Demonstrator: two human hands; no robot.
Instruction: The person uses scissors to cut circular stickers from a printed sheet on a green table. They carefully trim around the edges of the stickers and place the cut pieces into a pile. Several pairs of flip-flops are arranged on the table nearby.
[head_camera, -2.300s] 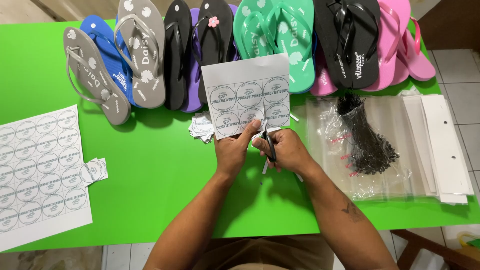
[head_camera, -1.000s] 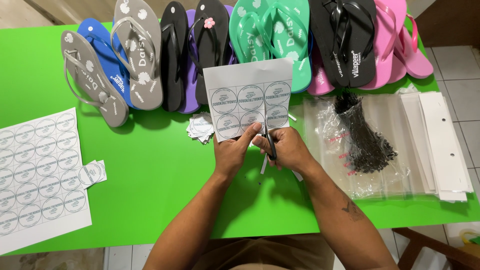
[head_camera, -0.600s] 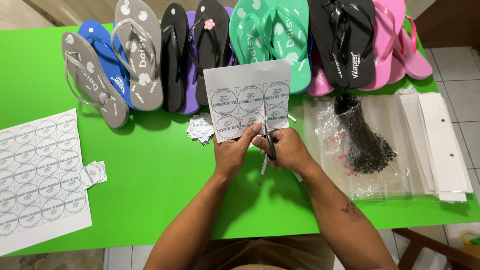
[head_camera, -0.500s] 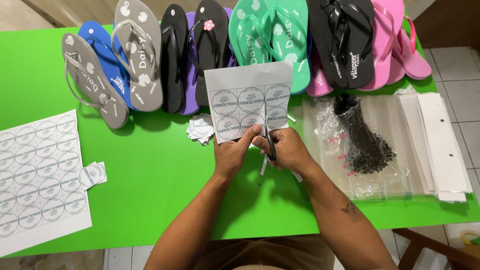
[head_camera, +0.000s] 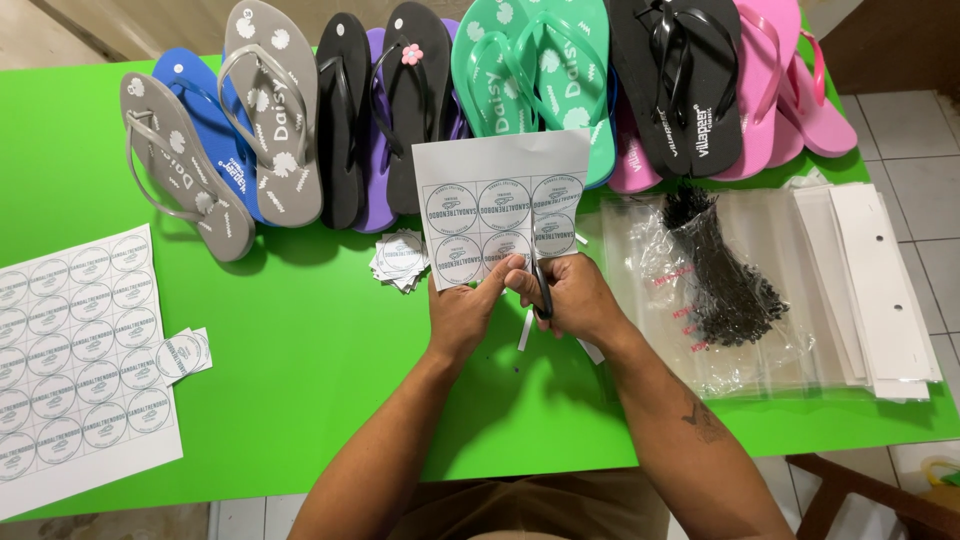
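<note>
Left hand (head_camera: 462, 312) pinches the lower edge of a label sheet (head_camera: 503, 215) printed with round labels, holding it upright and taut above the green worktop (head_camera: 330, 380). Right hand (head_camera: 570, 295) is closed around black scissors (head_camera: 541, 287), blades entering the sheet from below — a grip suited to cutting along the printed grid. Cut labels (head_camera: 400, 258) lie piled just left; a full sheet (head_camera: 75, 365) rests at the far left; flip-flops (head_camera: 480, 90) line the back edge.

A white label sheet (head_camera: 503, 205) printed with round grey-ringed stickers stands nearly upright above the green table, pinched at its lower edge, while black-handled scissors (head_camera: 541, 287) bite upward into its bottom right part.
</note>
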